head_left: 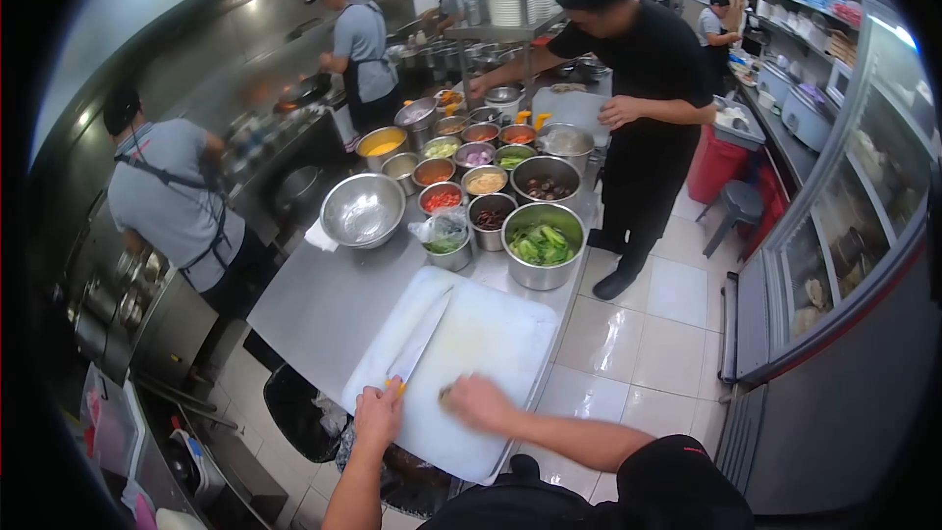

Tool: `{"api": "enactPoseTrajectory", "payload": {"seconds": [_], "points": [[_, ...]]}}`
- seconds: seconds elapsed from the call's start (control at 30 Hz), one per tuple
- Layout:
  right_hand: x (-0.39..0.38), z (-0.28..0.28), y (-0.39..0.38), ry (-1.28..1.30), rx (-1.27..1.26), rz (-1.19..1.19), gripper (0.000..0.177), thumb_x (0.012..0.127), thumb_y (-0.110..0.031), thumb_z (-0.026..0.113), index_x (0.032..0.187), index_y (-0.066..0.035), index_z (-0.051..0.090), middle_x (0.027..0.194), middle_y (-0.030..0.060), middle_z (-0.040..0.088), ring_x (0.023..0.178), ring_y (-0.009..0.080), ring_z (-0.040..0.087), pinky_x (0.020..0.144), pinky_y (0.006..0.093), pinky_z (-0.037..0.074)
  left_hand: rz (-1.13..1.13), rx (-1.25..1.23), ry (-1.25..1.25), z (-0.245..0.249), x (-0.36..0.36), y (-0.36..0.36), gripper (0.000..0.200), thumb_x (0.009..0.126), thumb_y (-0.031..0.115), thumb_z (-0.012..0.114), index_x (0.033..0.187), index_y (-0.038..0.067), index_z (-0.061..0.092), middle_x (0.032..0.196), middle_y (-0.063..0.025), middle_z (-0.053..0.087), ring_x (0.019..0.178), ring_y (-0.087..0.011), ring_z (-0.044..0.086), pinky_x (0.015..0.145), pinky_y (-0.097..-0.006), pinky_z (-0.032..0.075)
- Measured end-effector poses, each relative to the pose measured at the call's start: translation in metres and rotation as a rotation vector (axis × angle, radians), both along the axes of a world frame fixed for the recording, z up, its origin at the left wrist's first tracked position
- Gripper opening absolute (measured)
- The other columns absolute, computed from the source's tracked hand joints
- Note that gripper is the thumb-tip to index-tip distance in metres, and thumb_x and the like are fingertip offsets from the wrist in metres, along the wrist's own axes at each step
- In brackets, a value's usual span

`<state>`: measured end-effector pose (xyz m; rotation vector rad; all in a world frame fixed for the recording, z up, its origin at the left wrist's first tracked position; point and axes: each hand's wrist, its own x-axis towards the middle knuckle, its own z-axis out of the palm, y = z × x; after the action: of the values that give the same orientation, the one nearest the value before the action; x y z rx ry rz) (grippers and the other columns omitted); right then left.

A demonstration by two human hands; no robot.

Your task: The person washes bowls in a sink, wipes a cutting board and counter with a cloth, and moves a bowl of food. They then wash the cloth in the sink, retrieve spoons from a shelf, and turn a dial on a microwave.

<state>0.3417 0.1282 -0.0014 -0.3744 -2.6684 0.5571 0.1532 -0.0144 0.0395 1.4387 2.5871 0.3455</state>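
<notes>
Head view, steel prep table (314, 309); reference thing: white cutting board (491, 334) at the table's near end. Left hand (378, 414) sits at the board's near left edge, fingers curled shut over the yellow handle of a knife (420, 339). The knife lies flat on the board, blade running away from the hand along the board's left side toward its far corner. Right hand (481, 400) rests palm down on the board's near part, just right of the left hand, fingers bent; it is blurred. A small dark thing (446, 395) shows at its fingertips, touching the board; I cannot tell whether it is gripped. Beyond the board's far edge: a steel pot of green vegetables (542, 245), and farther left a large empty steel bowl (363, 208), with smaller ingredient tubs behind them. Below the board's left edge, off the table, stands a bin with a black liner (299, 412). A person in black (643, 69) stands well beyond the board's far right.
</notes>
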Motion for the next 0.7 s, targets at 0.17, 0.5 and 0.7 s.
{"api": "enactPoseTrajectory", "payload": {"seconds": [0.17,0.5,0.7], "points": [[0.050,0.004,-0.048,0.035,-0.075,0.354,0.024,0.068,-0.015,0.066,0.092,-0.012,0.059,0.088,0.0090,0.056,0.090,0.0300,0.056,0.078,0.0409,0.047,-0.032,0.001,0.008,-0.001,-0.007,0.002,0.047,0.087,0.026,0.061,0.134,0.028,0.054,0.104,-0.0143,0.053,0.097,-0.0337,0.053,0.085,-0.0452,0.047],[0.066,0.054,0.124,-0.172,0.276,-0.714,0.021,0.078,-0.017,0.060,0.098,-0.013,0.064,0.106,0.0161,0.057,0.100,0.0361,0.053,0.082,0.0456,0.048,-0.072,-0.040,-0.090,-0.002,-0.017,-0.005,0.051,0.089,0.026,0.062,0.138,0.029,0.049,0.111,-0.0156,0.053,0.102,-0.0353,0.053,0.089,-0.0440,0.047],[0.022,0.024,0.107,-0.180,0.034,-0.737,0.034,0.077,-0.014,0.059,0.111,-0.012,0.061,0.109,0.0168,0.056,0.101,0.0392,0.051,0.086,0.0483,0.044,-0.100,-0.053,-0.106,0.001,-0.021,-0.006,0.052,0.090,0.028,0.060,0.140,0.030,0.046,0.117,-0.0172,0.052,0.107,-0.0366,0.053,0.091,-0.0440,0.047]]}}
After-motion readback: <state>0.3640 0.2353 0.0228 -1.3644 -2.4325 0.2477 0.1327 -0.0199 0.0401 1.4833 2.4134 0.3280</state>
